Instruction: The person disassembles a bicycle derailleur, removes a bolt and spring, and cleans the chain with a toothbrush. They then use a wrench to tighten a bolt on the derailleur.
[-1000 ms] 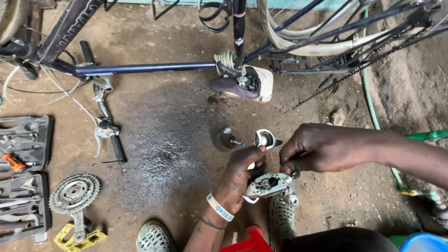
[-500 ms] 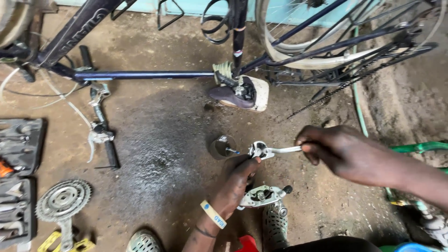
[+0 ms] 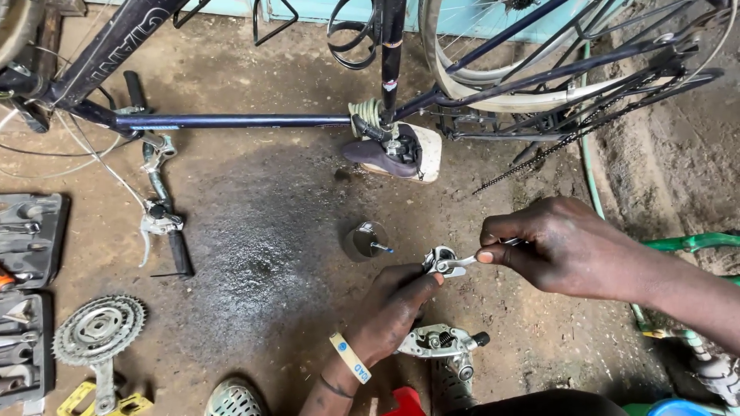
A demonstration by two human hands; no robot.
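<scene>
The ground here is bare packed earth and worn concrete, with a dark oily patch [image 3: 254, 254] spread across the middle. An upturned bicycle [image 3: 231, 121] rests across the top of the scene, its saddle [image 3: 389, 154] pressed to the ground and its rear wheel [image 3: 501, 77] off to the right, with a loose chain [image 3: 539, 158] hanging down from it. The handlebar with its brake lever [image 3: 159, 223] lies on the dirt to the left.

The person crouches low. Their left hand [image 3: 389, 308], a pale band at the wrist, is closed around a small silver brake part [image 3: 439, 260], holding it up just above the ground. The right hand [image 3: 570, 246] pinches the handle of a slim metal spanner [image 3: 470, 260] between thumb and fingers, and the tool's head sits right on the brake part. Just beside the left hand, towards the person, a silver brake caliper [image 3: 443, 343] lies on the ground. A small round metal cup [image 3: 364, 239] with a thin blue-tipped tool stands near, to the left of the hands.

At the far left lie open grey tool trays [image 3: 27, 239], and below them a toothed chainring [image 3: 96, 330] with a yellow pedal [image 3: 100, 400]. A green hose [image 3: 694, 243] runs along the right edge.
</scene>
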